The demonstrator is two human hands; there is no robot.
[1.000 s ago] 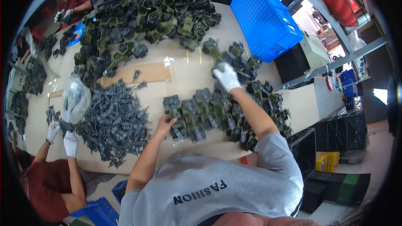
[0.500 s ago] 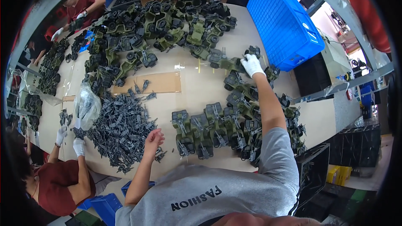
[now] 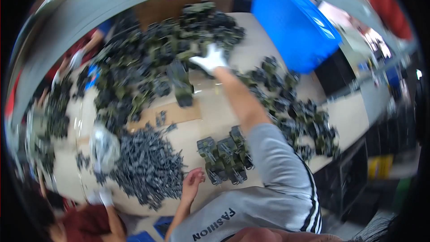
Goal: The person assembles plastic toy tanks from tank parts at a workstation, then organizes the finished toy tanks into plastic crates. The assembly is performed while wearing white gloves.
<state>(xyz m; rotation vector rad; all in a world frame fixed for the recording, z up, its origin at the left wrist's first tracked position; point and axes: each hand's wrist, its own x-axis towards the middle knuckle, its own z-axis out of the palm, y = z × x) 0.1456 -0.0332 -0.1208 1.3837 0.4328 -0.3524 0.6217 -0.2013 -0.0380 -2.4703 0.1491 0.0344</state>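
My right hand (image 3: 210, 59), in a white glove, reaches over the far middle of the table with thumb and fingers spread. It is blurred, and I see nothing held in it. Beside it lies a green toy jeep (image 3: 181, 83), apart from the heap of similar toy jeeps (image 3: 154, 47) behind. My bare left hand (image 3: 193, 180) hovers at the near edge, fingers loosely bent and apart, with nothing visible in them. To its left spreads a pile of small dark grey plastic parts (image 3: 148, 168). Several toy jeeps with grey parts on top (image 3: 224, 157) stand in a row to its right.
A big blue crate (image 3: 293, 29) stands at the far right. More toy jeeps (image 3: 309, 123) line the right side. A clear plastic bag (image 3: 104, 148) lies left of the pile. Co-workers in dark red work at the left, one with gloved hands (image 3: 102, 196). A grey frame bar (image 3: 134, 0) crosses above.
My right hand has swung left from the right-hand jeeps to the far middle. A jeep now stands apart near the cardboard strip. The view has shifted, and my left hand remains beside the pile.
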